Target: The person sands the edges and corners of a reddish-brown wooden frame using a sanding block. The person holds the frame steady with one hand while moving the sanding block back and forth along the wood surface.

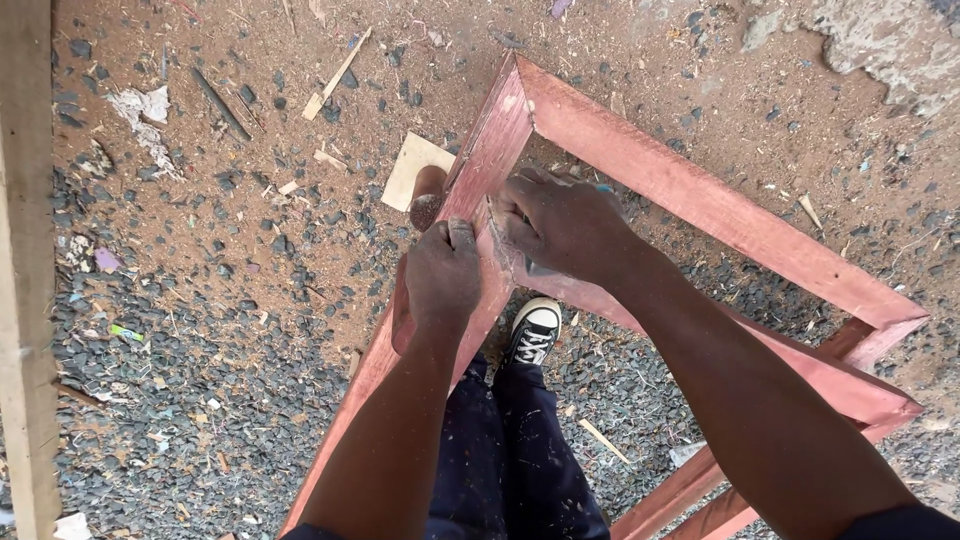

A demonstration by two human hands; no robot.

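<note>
We are sanding the red wooden frame [690, 200] near its corner joint, our left hand [440, 280] clasped around the rail. Our right hand [565, 225], just beside it, is pressing closed on a sandpaper scrap [535, 268]; next calls for even strokes.

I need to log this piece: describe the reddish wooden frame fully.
The reddish wooden frame is made of flat boards joined at mitred corners, its surface dusty. It stands tilted on gravel and sawdust, one corner pointing away. The left hand grips its left board; the right hand presses beside it, near the corner.
</note>
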